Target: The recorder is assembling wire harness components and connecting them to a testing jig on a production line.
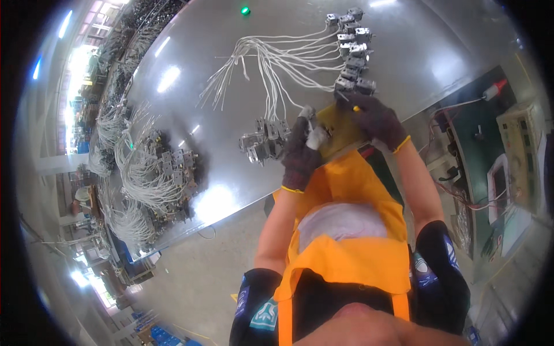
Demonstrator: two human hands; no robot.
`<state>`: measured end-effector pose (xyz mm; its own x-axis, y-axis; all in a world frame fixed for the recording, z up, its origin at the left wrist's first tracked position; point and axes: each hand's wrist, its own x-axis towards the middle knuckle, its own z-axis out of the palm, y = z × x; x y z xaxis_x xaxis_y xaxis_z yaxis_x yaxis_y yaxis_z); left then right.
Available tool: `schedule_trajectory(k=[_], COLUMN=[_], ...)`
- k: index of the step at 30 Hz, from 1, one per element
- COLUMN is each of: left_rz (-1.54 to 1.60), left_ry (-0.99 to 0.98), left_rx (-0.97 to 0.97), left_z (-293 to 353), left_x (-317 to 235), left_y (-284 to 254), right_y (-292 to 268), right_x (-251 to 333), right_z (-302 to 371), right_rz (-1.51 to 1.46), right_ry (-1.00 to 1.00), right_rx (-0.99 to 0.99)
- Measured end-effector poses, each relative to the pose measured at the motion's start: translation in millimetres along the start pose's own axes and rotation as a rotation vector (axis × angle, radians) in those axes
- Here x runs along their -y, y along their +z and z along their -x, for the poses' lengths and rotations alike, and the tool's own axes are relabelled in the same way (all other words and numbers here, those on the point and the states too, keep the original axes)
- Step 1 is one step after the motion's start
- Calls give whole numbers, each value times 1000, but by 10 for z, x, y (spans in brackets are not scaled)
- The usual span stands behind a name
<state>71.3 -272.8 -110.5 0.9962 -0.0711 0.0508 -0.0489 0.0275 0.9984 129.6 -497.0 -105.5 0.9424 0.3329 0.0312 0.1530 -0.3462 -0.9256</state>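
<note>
Head view, middle of the frame: the gloved left hand [300, 147] seems pinched around a small metal part [308, 112]; what the gloved right hand [372, 118] grips, beside the yellow panel [339, 124], I can't tell. White wires [254, 41] fan out above, so one tug could snag others and drag the upper-right row of metal parts [353, 52] askew. A careless left wrist might knock the metal cluster [265, 138] just left of it.

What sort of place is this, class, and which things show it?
Probably a factory workshop: a large metal table bears a row of small metal parts with white wires, and an orange apron suggests work clothes.
</note>
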Motion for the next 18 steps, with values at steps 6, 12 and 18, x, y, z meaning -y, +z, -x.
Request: schedule_trajectory(k=[6,12,18], left_rz=[-749,-481,-713], left_ry=[308,199,317], left_rx=[-98,-134,-132], left_z=[-42,-64,-220], left_x=[-149,-225,63], left_y=[428,450,460], right_y=[-72,-68,-229], right_x=[9,282,508], right_z=[139,194,470], right_rz=[445,204,713], right_ry=[-636,-170,-466], right_rx=[-77,18,18])
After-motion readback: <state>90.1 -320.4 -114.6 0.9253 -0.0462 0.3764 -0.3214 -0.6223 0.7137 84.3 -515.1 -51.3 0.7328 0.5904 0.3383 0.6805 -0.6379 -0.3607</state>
